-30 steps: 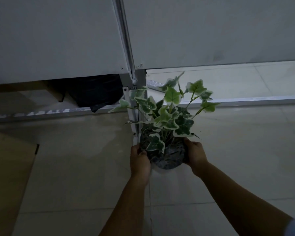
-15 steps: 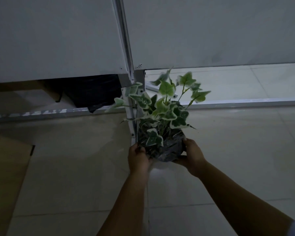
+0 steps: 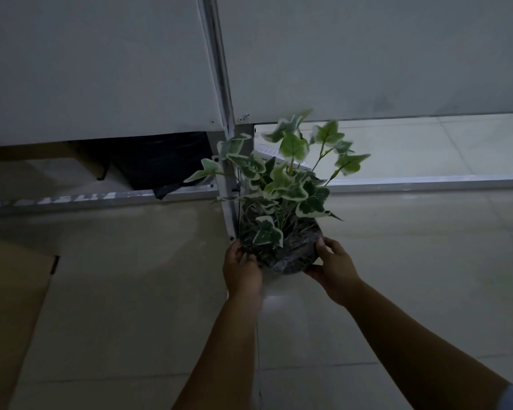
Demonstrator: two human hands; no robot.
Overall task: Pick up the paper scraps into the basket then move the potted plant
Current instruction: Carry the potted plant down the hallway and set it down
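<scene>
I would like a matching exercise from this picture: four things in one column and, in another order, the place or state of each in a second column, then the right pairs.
Things:
1. potted ivy plant with green and white leaves
2. left hand
3. right hand
4. brown cardboard sheet

Places or states:
A. flat on the floor at the left edge of the view
B. on the pot's right side
C. held between both hands, upright
D. on the pot's left side

Pairs: 1-C, 2-D, 3-B, 4-A

Upright variegated-ivy potted plant (image 3: 282, 199), dark pot
</scene>
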